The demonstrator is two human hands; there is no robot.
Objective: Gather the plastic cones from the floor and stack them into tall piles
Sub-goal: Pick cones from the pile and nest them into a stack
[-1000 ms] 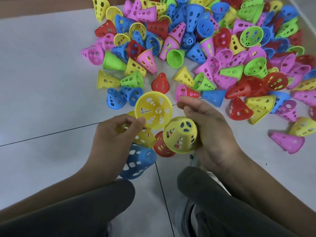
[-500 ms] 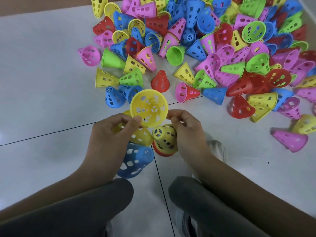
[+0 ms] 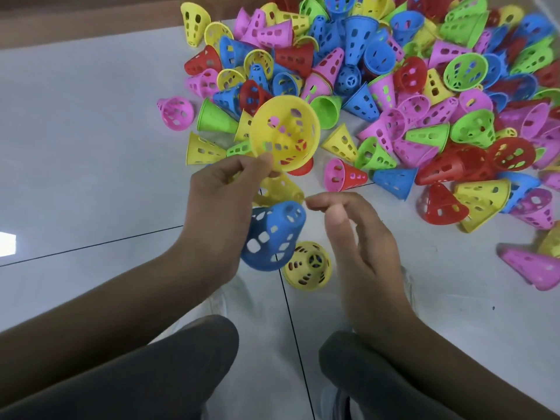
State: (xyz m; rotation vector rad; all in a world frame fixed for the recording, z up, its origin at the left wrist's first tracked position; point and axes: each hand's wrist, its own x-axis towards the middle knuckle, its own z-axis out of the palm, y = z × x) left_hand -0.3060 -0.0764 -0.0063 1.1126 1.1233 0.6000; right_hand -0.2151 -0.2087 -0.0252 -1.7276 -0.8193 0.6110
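My left hand [image 3: 218, 204] grips several cones at once: a yellow cone [image 3: 285, 133] pinched at its rim with its open mouth facing me, another yellow cone [image 3: 280, 189] under it, and a blue cone [image 3: 272, 236] low in the palm. My right hand [image 3: 360, 244] hovers empty beside them, fingers loosely curled. On the floor between my hands stands a short stack [image 3: 307, 265], a yellow cone over a red one. A big heap of coloured cones [image 3: 394, 86] lies beyond.
My two knees in dark trousers [image 3: 181, 368] fill the bottom of the view. Stray cones lie to the right: a red one [image 3: 441, 204], a yellow one [image 3: 481, 201] and a pink one [image 3: 533, 265]. The white tiled floor [image 3: 91, 147] stretches to the left.
My right hand set the yellow cone down over the red one on the floor and let go. My left hand lifted its cones a little higher.
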